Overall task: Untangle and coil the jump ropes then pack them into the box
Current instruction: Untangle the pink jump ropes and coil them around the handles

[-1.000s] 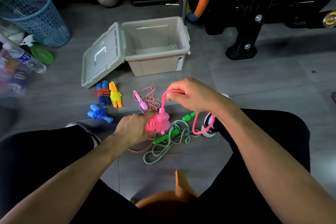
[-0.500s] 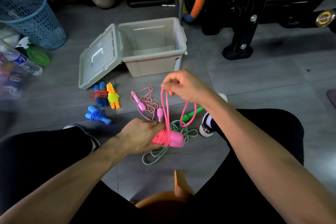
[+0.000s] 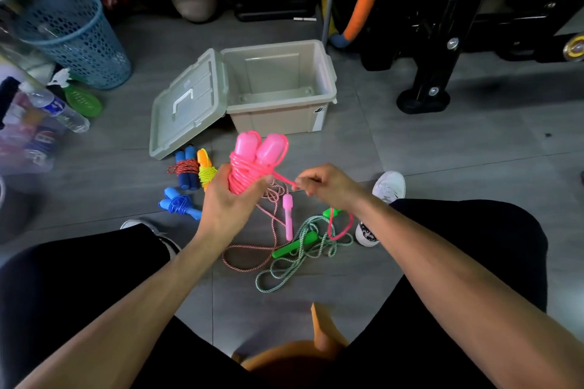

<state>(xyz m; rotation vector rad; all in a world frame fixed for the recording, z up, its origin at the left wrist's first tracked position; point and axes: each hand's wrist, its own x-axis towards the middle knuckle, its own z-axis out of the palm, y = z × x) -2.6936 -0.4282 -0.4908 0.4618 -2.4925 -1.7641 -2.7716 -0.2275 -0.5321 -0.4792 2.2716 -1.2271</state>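
Observation:
My left hand [image 3: 228, 199] grips the bright pink jump rope [image 3: 256, 161], its two handles upright and side by side with cord wound round them. My right hand [image 3: 325, 185] pinches the free end of that pink cord, which loops down below my wrist. On the floor under my hands lie a loose pink-and-white striped rope [image 3: 275, 208] with a pale pink handle and a tangled green rope [image 3: 297, 256] with green handles. Three coiled ropes sit to the left: blue with red cord [image 3: 185, 169], orange with yellow cord [image 3: 206, 170], all blue [image 3: 178, 203]. The beige box [image 3: 278, 88] stands open and empty.
The box lid [image 3: 186, 104] hangs open to its left. A blue mesh basket [image 3: 76, 38] and plastic bottles [image 3: 60, 110] stand at far left. Black exercise-machine legs [image 3: 426, 95] stand at right. My knees and white shoes [image 3: 388, 186] frame the ropes.
My left hand has lifted the pink bundle and turned its handles upright. My right hand has come down from above the bundle to its right, drawing the cord end taut.

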